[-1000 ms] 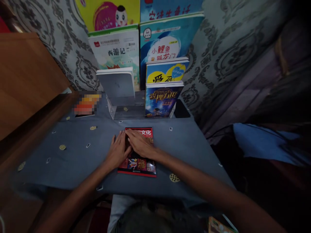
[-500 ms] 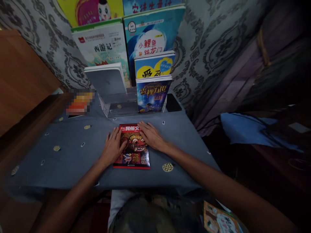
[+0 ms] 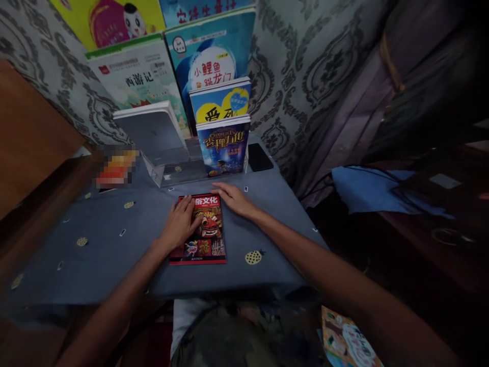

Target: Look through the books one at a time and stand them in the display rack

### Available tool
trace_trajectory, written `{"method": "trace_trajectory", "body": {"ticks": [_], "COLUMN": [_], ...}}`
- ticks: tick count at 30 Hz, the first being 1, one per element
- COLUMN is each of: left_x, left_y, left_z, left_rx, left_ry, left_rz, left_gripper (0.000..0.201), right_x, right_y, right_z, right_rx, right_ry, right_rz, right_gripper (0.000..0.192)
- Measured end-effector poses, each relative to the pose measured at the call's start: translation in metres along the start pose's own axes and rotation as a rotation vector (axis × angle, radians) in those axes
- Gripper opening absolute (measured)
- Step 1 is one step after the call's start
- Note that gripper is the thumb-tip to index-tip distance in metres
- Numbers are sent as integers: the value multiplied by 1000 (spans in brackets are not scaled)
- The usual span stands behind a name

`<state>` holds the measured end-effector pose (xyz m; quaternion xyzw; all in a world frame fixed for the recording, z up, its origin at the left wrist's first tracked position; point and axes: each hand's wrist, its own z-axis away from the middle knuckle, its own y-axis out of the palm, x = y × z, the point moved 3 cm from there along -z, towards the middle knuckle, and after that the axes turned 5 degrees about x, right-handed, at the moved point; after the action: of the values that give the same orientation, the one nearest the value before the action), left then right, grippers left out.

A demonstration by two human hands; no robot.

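A red-bordered book (image 3: pixel 207 229) with a mask on its cover lies closed and flat on the blue-grey tablecloth in front of me. My left hand (image 3: pixel 180 223) rests flat over its left side, fingers stretched towards the top edge and covering part of the title. At the top right corner is my right hand (image 3: pixel 234 199), its fingers extended and slightly apart. Whether these fingertips touch the cover I cannot tell. Behind the book stands a clear acrylic rack (image 3: pixel 156 174) holding several upright books, among them a dark blue one (image 3: pixel 222 148).
A black phone (image 3: pixel 260 157) lies right of the rack. At the table's left back is a blurred-out orange item (image 3: pixel 114 171). Another book (image 3: pixel 349 339) shows low at the right, beside my lap. Patterned curtain (image 3: pixel 305 56) hangs behind, and a wooden panel (image 3: pixel 34 122) stands at the left.
My right hand has slid off the cover towards the book's top right corner, uncovering more of the title. My left hand stays on the book. The whole view has shifted slightly.
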<state>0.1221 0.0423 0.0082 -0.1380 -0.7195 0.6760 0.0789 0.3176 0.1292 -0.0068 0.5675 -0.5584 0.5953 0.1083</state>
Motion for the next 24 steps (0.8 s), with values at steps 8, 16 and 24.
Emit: {"method": "trace_trajectory", "body": {"ticks": [8, 16, 24], "left_x": [-56, -41, 3], "left_y": [5, -4, -28], "left_z": [-1, 12, 13], "left_rx": [46, 219, 351], "left_ry": [-18, 152, 311], "left_rz": [-39, -24, 42], "left_gripper": [74, 66, 72], "right_x": [9, 23, 43], "right_y": [0, 8, 20], "right_z": [5, 27, 53], "right_rx": [5, -103, -41], "right_ry": [-14, 57, -25], "right_rz": [66, 216, 97], "right_gripper": [40, 36, 33]}}
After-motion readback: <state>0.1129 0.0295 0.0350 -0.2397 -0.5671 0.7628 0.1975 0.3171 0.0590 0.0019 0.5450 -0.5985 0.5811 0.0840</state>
